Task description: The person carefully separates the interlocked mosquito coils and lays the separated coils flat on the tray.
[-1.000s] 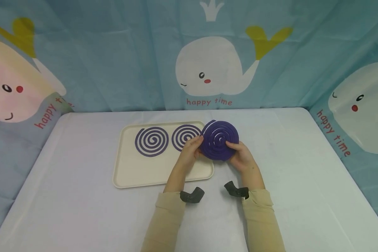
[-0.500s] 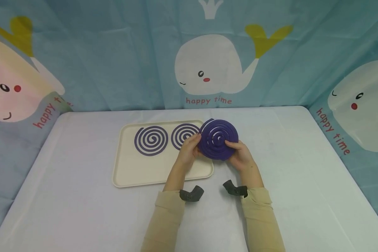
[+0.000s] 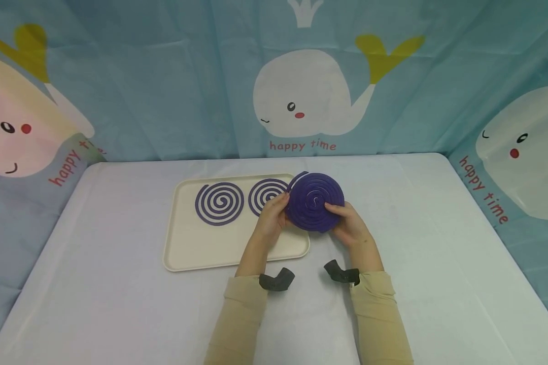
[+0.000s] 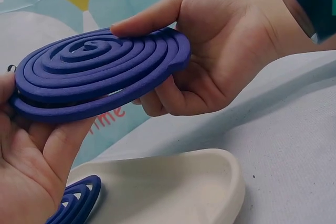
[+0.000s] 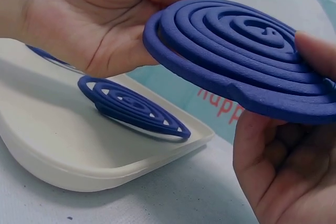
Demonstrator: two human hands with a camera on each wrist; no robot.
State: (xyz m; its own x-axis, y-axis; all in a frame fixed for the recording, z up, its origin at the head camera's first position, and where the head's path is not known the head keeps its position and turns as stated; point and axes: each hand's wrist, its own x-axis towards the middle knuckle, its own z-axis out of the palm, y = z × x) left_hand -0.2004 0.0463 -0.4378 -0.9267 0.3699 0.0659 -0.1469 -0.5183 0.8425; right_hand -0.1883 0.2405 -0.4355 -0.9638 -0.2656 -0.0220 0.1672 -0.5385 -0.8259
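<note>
A disc of dark purple-blue mosquito coil (image 3: 317, 213), apparently two spirals nested together, is held up in both hands over the tray's right end. My left hand (image 3: 270, 215) pinches its left edge, thumb on top and fingers beneath. On the right edge my right hand (image 3: 352, 228) grips it, thumb (image 4: 144, 22) across the upper face and fingers curled below. One outer end stands slightly apart from the disc at the upper left. Two looser single coils lie in the tray: a left coil (image 3: 219, 204) fully seen, and a right coil (image 3: 257, 192) partly behind my left hand.
The cream tray (image 3: 168, 248) lies on a white-covered table (image 3: 96, 263), its right end partly under my left arm. A blue whale-print curtain (image 3: 187, 101) hangs behind the table and along its sides. Dark bands (image 3: 277, 280) circle both wrists.
The pale gaps between the held disc's rings have narrowed, so the spirals lie closer together. Both hands keep their grip and have hardly moved.
</note>
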